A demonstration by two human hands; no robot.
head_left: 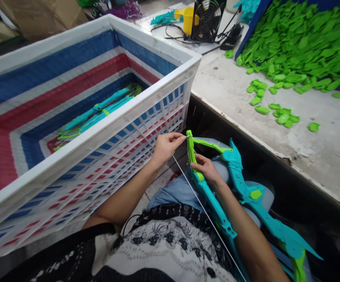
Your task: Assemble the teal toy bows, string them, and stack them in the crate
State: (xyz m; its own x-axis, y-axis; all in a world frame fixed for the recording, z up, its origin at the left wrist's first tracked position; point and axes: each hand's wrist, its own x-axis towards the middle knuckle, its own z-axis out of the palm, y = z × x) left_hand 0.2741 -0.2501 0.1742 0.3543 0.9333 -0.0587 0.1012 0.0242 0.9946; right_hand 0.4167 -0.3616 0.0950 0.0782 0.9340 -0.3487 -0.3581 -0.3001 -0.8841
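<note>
Thumb and forefinger of my left hand (168,147) pinch a white string (197,196) beside the green tip (189,135) of a toy bow part. My right hand (206,168) is wrapped round the green section below that tip, where it meets a long teal limb (215,201). The string slants from my left fingers down past my lap to the lower right. Another teal and green toy bow piece (236,160) lies across my knees, its thin green arm reaching toward the tip. Whether the two pieces are joined cannot be made out.
At left stands a large white plastic crate (146,113) with a striped liner; several teal and green toy bows (99,109) lie inside. On the worktable (217,88) are loose green plastic parts (284,115), a blue bin (246,39) spilling more, a black fan (208,21) and a yellow cup (188,19).
</note>
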